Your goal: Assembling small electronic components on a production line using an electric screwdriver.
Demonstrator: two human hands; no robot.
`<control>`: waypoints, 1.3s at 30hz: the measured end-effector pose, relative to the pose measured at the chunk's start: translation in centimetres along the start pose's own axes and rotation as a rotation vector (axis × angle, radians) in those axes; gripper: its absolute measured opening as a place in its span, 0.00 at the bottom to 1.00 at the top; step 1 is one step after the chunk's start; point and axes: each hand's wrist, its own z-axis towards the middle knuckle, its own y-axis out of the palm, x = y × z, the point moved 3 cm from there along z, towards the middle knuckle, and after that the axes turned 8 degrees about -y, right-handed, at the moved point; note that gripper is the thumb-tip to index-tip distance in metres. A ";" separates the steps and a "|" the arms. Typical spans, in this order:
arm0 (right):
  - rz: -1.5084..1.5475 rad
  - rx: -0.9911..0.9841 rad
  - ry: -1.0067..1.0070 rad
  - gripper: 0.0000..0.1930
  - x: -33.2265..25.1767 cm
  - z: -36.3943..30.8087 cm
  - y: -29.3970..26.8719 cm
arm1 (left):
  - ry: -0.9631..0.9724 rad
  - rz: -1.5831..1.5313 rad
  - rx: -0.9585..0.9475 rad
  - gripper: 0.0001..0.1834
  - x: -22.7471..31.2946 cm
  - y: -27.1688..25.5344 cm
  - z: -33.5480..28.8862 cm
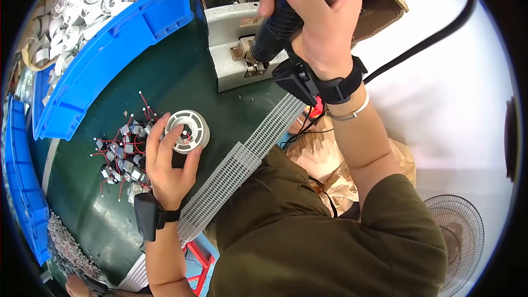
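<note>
My right hand (322,27) is wrapped round a black electric screwdriver (278,27). Its lower end is at the front of a grey screw feeder (234,27), by the metal pick-up point; the bit's tip is too small to make out. On the green table my left hand (168,173) grips a round white plastic housing (201,122), thumb at the near rim and a fingertip reaching into its centre. A small dark part with a bit of red shows inside the housing. Beside that hand lies a pile of small motors (124,151) with red wires.
Blue bins (118,58) line the left, one heaped with white plastic parts (91,0). Two loose screws (246,98) lie before the feeder. A white perforated strip (242,157) edges the table. A cardboard box (379,8) stands behind my right hand. Another person's hand (77,286) shows at lower left.
</note>
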 end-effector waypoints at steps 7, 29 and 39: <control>-0.021 -0.005 -0.009 0.17 1.0 -0.1 -0.3 | -0.022 0.002 -0.010 0.24 -0.1 0.0 0.0; -0.020 -0.001 -0.026 0.19 1.2 -0.8 -0.5 | 0.038 0.054 0.013 0.26 0.0 -0.3 0.0; 0.320 -0.316 -0.463 0.17 3.6 0.6 -1.1 | 0.044 0.049 0.024 0.26 0.1 -0.1 0.2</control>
